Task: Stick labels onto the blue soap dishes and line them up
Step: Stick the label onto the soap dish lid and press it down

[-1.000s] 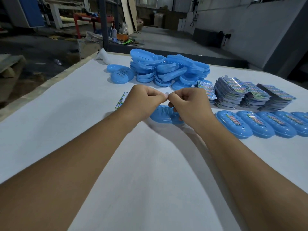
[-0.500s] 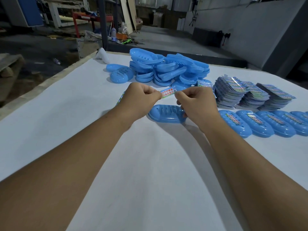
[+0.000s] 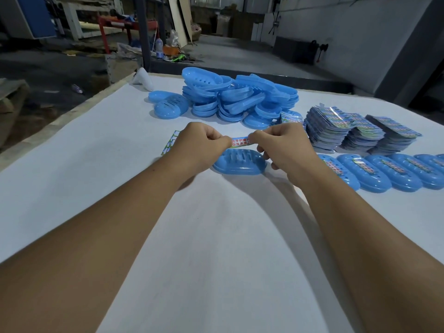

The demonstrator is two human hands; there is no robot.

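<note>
A blue soap dish (image 3: pixel 240 162) lies upside down on the white table (image 3: pixel 216 236), slots facing up, between my two hands. A small label (image 3: pixel 240 142) with red writing is stretched just above the dish. My left hand (image 3: pixel 200 144) pinches its left end and my right hand (image 3: pixel 281 146) pinches its right end. A row of several labelled blue dishes (image 3: pixel 389 173) runs to the right. A label sheet (image 3: pixel 171 141) lies behind my left hand, mostly hidden.
A heap of unlabelled blue dishes (image 3: pixel 237 99) sits at the back of the table, with two loose dishes (image 3: pixel 170 108) to its left. Stacks of label sheets (image 3: pixel 360 131) stand at the back right. A white cone-shaped object (image 3: pixel 144 79) lies near the far left edge.
My hands have drawn apart, pulling the label out flat between them, and lowered it closer to the dish. The dish has not moved.
</note>
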